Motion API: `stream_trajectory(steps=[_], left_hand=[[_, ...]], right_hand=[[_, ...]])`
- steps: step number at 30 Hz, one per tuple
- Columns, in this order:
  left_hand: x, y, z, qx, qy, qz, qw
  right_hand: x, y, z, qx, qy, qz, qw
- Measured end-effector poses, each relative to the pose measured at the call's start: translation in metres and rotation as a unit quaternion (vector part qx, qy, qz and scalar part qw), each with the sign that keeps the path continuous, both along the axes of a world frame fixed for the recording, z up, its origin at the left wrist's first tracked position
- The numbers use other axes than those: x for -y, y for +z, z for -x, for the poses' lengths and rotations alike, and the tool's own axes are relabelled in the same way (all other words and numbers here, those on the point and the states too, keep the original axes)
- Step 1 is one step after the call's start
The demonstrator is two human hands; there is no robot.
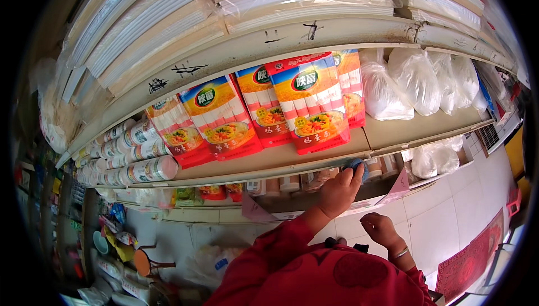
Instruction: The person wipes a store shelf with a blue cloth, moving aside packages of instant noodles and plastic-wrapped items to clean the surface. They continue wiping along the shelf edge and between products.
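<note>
My left hand (pixel 340 191) holds a bunched blue cloth (pixel 358 168) against the front edge of the middle shelf (pixel 269 169). Egg noodle packs, red with a blue and yellow top, stand on that shelf; one large noodle pack (pixel 311 104) leans nearest the edge. Lower and to the right, my right hand (pixel 379 228), with a bracelet on the wrist, hangs over the floor with bent fingers. Whether it holds anything cannot be made out. Below the shelf edge, a pink-sided box (pixel 396 186) holds wrapped goods.
Rolls in printed wrap (pixel 147 169) lie stacked at the shelf's left; white plastic bags (pixel 414 83) stand at its right. Wrapped board-like stacks (pixel 303 1) fill the shelf above. An orange-topped stool (pixel 143 262) is at lower left, a red mat (pixel 467 259) at lower right.
</note>
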State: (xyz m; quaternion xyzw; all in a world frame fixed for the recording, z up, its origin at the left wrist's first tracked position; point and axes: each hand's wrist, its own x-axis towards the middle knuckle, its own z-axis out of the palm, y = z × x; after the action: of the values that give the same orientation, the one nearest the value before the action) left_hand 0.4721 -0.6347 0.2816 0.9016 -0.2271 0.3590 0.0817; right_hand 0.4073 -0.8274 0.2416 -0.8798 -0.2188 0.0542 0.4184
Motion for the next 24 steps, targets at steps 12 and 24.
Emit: stream_trajectory(steps=[12, 24], left_hand=[[-0.147, -0.026, 0.060, 0.082, 0.233, -0.050, 0.968], [-0.339, -0.044, 0.130, -0.020, 0.515, 0.076, 0.854]], right_hand=[[-0.052, 0.007, -0.013, 0.030, 0.091, 0.013, 0.995], [-0.095, 0.009, -0.007, 0.020, 0.167, 0.054, 0.984]])
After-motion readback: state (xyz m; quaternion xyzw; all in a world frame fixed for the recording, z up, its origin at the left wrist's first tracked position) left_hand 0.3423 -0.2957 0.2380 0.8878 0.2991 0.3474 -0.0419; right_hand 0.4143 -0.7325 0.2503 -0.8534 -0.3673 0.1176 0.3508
